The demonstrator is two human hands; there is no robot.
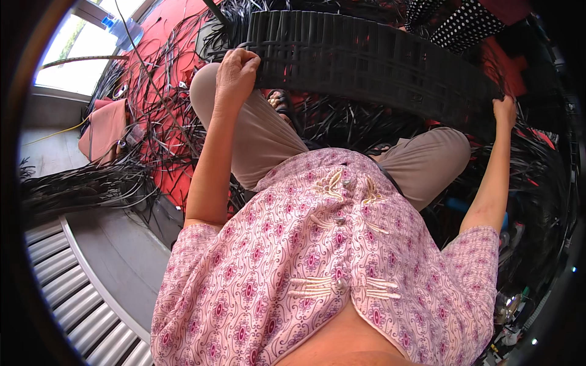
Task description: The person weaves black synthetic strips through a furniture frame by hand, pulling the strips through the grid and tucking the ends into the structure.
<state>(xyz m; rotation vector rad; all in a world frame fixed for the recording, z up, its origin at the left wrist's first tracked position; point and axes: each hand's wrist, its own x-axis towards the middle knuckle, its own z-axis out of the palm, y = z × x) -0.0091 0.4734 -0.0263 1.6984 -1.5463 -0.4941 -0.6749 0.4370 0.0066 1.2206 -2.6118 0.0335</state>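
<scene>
A long black woven panel [354, 61], made of flat strips, stretches across in front of my knees. Its left end is gripped by my left hand [237, 74], the fingers curled over the edge. At the far right end, my right hand [505, 113] is closed on the panel's edge; its fingertips are partly hidden. The panel's strips stand side by side, with thinner bands crossing them. Below the panel, between my bent knees, loose black strips [348, 122] lie in a tangle.
Loose black strips cover much of the red floor [168, 122]. At left are a pinkish cloth [105, 131], a thick bundle of strips [85, 186] and a clear blue water bottle [122, 32]. Polka-dot fabric on another person [467, 27] shows beyond the panel.
</scene>
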